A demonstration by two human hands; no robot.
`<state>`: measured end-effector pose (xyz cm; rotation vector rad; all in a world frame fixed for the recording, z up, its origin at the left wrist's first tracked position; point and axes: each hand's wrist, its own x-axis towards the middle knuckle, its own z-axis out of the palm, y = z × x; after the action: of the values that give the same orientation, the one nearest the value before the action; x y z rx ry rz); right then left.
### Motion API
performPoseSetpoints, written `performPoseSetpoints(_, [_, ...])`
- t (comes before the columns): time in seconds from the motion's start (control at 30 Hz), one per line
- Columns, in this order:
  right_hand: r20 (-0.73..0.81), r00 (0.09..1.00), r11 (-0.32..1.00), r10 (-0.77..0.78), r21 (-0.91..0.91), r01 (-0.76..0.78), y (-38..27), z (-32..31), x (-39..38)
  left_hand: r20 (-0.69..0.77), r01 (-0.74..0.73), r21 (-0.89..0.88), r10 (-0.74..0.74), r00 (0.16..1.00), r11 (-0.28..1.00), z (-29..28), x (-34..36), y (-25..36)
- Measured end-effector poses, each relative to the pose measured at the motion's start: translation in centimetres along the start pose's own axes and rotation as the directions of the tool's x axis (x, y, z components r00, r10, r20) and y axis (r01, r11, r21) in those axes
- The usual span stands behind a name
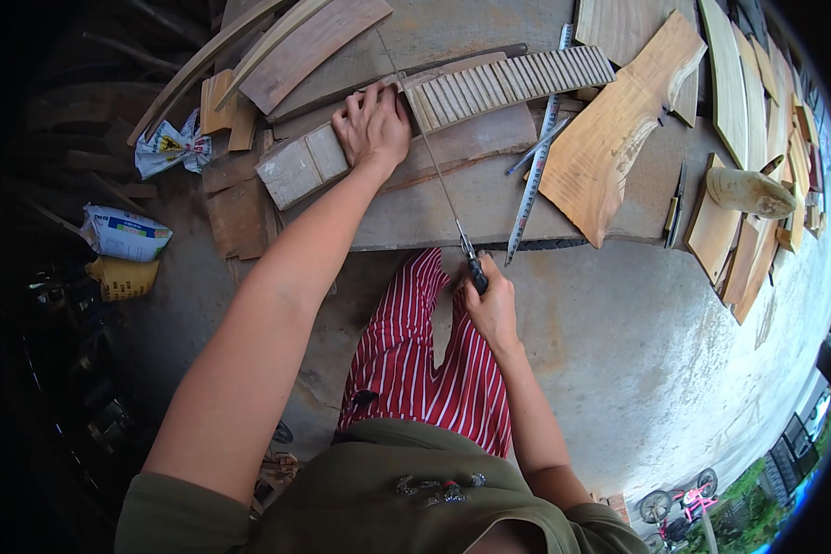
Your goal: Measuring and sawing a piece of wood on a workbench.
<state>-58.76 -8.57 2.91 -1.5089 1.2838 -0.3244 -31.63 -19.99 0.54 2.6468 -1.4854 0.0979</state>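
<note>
A long wooden block lies across the worktable, its top cut into a row of closely spaced slots on the ribbed part at the right. My left hand rests on the smooth part of it with fingers spread. Close to the right of that hand, the thin blade of a handsaw crosses the block. Its black handle is in my right hand, closed round it near the table's front edge. How deep the blade sits in the wood I cannot tell.
A metal ruler and a blue pen lie right of the block. Beyond them are a broad brown board, a dark slim tool and a wooden mallet-like piece. Curved planks stand at the far left, above plastic bags.
</note>
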Motion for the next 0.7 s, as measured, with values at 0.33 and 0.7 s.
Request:
performPoseSetpoints(0.33, [-0.008,1.000,0.999,0.015,-0.029,-0.015,-0.8,0.6,0.5,-0.021,0.005,-0.002,-0.005,1.000,1.000,0.7,0.0,-0.5])
performPoseSetpoints(0.7, [-0.050,0.999,1.000,-0.008,0.001,0.008,-2.6,1.6,4.7,0.010,-0.017,-0.010,0.017,1.000,1.000,0.3,-0.1,0.5])
